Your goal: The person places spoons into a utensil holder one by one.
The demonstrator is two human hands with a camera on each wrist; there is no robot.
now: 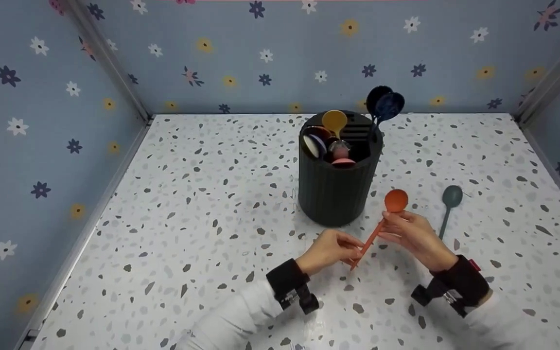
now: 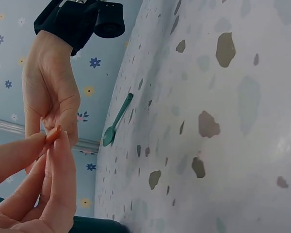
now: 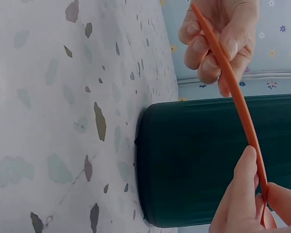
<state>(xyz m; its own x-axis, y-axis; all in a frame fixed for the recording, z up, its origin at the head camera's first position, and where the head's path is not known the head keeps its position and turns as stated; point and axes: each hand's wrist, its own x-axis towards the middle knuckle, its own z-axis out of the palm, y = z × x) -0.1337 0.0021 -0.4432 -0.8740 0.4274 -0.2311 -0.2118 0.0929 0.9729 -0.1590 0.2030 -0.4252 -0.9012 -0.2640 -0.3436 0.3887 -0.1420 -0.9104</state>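
Observation:
An orange spoon [image 1: 396, 200] is held between both hands, its bowl up and to the right, its handle slanting down to the left. My left hand [image 1: 329, 250] pinches the handle near its lower end; the left wrist view shows the orange tip [image 2: 53, 135] between thumb and fingers. My right hand [image 1: 418, 239] pinches the neck just below the bowl. In the right wrist view the long orange handle [image 3: 237, 97] spans from one hand to the other, while the bowl is out of sight. A dark green holder [image 1: 336, 194] stands just behind the hands.
Several spoons stand in the holder, among them a yellow spoon [image 1: 334, 120] and a dark blue spoon [image 1: 390, 106]. A grey-green spoon [image 1: 452, 196] lies on the speckled table [image 1: 202, 194] right of my right hand. Flowered panels [image 1: 289, 53] wall the back and sides.

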